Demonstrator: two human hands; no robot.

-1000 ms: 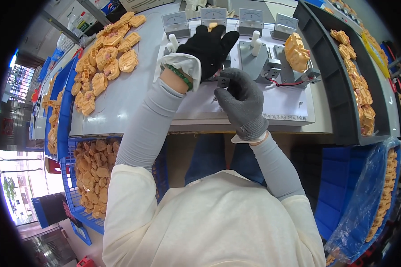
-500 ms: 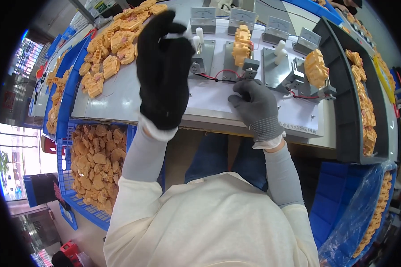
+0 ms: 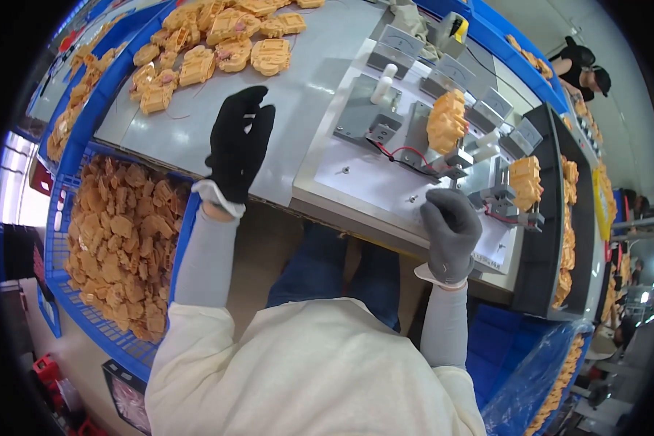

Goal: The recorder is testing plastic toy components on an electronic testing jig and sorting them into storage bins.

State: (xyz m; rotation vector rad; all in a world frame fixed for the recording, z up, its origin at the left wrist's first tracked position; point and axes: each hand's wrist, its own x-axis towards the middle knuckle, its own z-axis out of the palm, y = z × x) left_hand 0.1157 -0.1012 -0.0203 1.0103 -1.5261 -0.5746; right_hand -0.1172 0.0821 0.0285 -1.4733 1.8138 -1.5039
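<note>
My left hand (image 3: 241, 142), in a black glove, hovers over the grey tabletop, fingers apart and holding nothing I can see. Just beyond it lie several orange plastic housings (image 3: 271, 57), some with thin red wires. In a grey glove, my right hand (image 3: 450, 232) is curled closed over the front of the white board (image 3: 356, 185); its fingers hide whatever may be inside. Past that hand, one orange housing (image 3: 447, 122) stands on the middle metal fixture (image 3: 417, 131), and another orange housing (image 3: 525, 182) stands on the right fixture. The left fixture (image 3: 363, 109) carries white posts.
Several panel meters (image 3: 396, 48) line the board's back. A dark grey crate (image 3: 545, 269) with housings is at the right. A blue basket (image 3: 109, 320) full of orange pieces stands lower left. A plastic-lined blue bin (image 3: 516, 363) is lower right. Other people are at far right.
The view has turned, shifting the board rightward. My left hand has come down from beside the meters to the tabletop. My right hand has drawn back from the middle fixture toward the board's front.
</note>
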